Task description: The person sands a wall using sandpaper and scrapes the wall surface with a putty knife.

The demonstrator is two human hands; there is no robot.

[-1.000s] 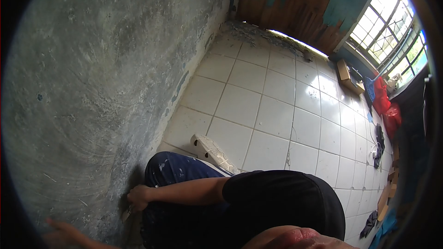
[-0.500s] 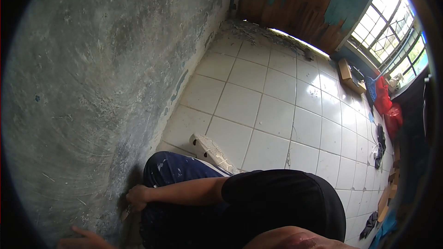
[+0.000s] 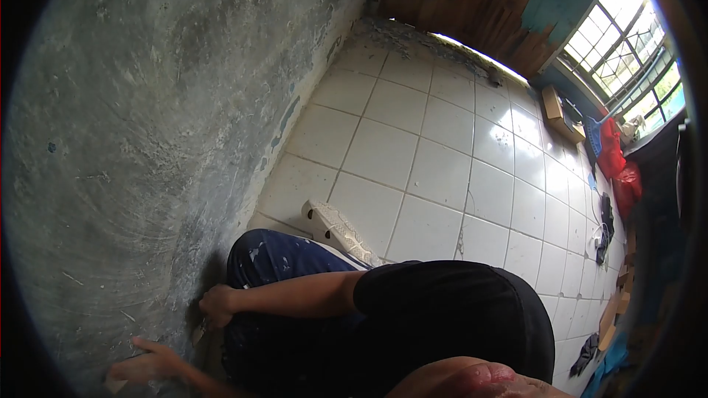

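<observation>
My left hand [image 3: 151, 365] is low against the grey wall [image 3: 140, 140], its thumb stretched out. Its fingers appear curled over a flat, pale-edged piece that I cannot make out, partly cut by the dark rim of the view. My right hand [image 3: 217, 306] is closed near the foot of the wall, beside my bent knee in paint-spotted blue trousers [image 3: 276, 254]. A small pale edge shows just below its fingers, too hidden to name. The wall surface is scuffed and patchy, with paint flaking along its lower edge.
White floor tiles [image 3: 383, 129] spread to my right, with my pale shoe [image 3: 339, 232] on them. A worn brown and teal door [image 3: 472, 11] stands beyond. Near the barred window [image 3: 616, 33] lie a cardboard box [image 3: 560, 114], red bags [image 3: 612, 155] and dark cloth [image 3: 605, 228].
My left hand has moved up along the wall and further into view. My right hand stays nearly where it was. The view has shifted slightly.
</observation>
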